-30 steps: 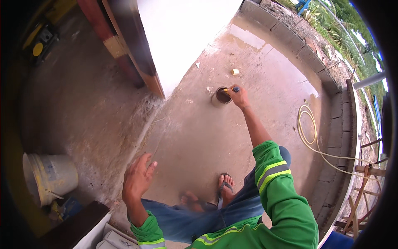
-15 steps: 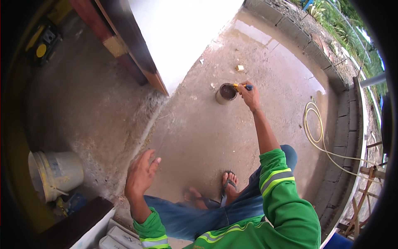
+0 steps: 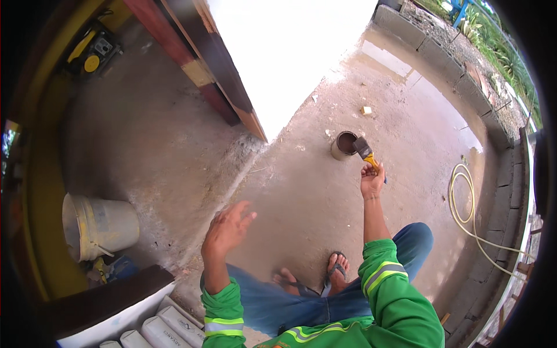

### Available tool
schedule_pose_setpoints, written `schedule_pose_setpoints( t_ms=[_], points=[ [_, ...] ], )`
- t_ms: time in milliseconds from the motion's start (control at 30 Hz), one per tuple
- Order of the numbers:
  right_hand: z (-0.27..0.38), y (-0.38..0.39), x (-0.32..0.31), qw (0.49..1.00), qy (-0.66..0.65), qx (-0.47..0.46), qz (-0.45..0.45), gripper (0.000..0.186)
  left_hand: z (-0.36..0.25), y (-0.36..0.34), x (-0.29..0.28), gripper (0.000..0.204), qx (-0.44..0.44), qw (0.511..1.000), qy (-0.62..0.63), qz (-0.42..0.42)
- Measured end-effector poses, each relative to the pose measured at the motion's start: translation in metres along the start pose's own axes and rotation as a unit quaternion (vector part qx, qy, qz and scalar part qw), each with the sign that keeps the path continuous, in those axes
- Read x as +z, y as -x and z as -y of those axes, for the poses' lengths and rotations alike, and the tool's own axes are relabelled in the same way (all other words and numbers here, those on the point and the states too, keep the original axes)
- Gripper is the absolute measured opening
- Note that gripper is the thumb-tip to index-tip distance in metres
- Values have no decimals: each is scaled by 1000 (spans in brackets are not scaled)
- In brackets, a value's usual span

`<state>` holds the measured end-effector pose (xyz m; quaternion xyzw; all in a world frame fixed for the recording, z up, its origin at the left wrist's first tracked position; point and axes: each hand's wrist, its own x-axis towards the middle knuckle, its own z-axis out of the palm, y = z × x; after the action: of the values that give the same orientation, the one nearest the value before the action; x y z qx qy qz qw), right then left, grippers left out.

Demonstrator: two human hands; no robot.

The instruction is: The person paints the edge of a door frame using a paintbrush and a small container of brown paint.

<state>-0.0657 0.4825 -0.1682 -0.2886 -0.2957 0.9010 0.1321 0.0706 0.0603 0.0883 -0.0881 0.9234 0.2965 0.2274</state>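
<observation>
My right hand (image 3: 372,181) grips the yellow handle of a paintbrush (image 3: 370,158). Its dark-coated bristles point up and away from me, close beside the rim of a round can (image 3: 337,152). Brown paint fills part of that can, which stands upright on the wet concrete floor. My left hand (image 3: 227,231) holds nothing; its fingers are spread in the air over the floor, slightly blurred. Ahead of it is a wooden door frame (image 3: 229,72), partly dark brown and partly bare wood, at the end of a white wall (image 3: 290,52).
A dirty white bucket (image 3: 110,226) lies on its side at the left. Behind it, farther off, sits a yellow and black machine (image 3: 96,51). A pale hose (image 3: 455,200) is coiled at the right, near a low block wall (image 3: 510,180). One small yellowish block (image 3: 365,110) rests beyond the can.
The brush has come out of the can, drawn back toward me, and its bristles now show. My left hand stays raised and open. The whole view has shifted.
</observation>
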Motion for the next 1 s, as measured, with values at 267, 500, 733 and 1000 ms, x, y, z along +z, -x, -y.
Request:
schedule_pose_setpoints(
  t_ms=[267, 500, 733, 1000],
  points=[
    [18, 94, 92, 940, -284, 52, 182, 42, 34, -23, -11, 37, 35, 994, 99, 27],
    [70, 167, 165, 831, -433, 216, 275, 49, -4, -5, -39, 37, 53, 985, 161, 36],
    [78, 209, 202, 909, -256, 176, 279, 53, -16, 18, -82, 41, 54, 987, 140, 48],
    [113, 283, 287, 769, 162, -383, 485, 36, -102, -3, -123, 45, 44, 993, -71, 83]
  ],
)
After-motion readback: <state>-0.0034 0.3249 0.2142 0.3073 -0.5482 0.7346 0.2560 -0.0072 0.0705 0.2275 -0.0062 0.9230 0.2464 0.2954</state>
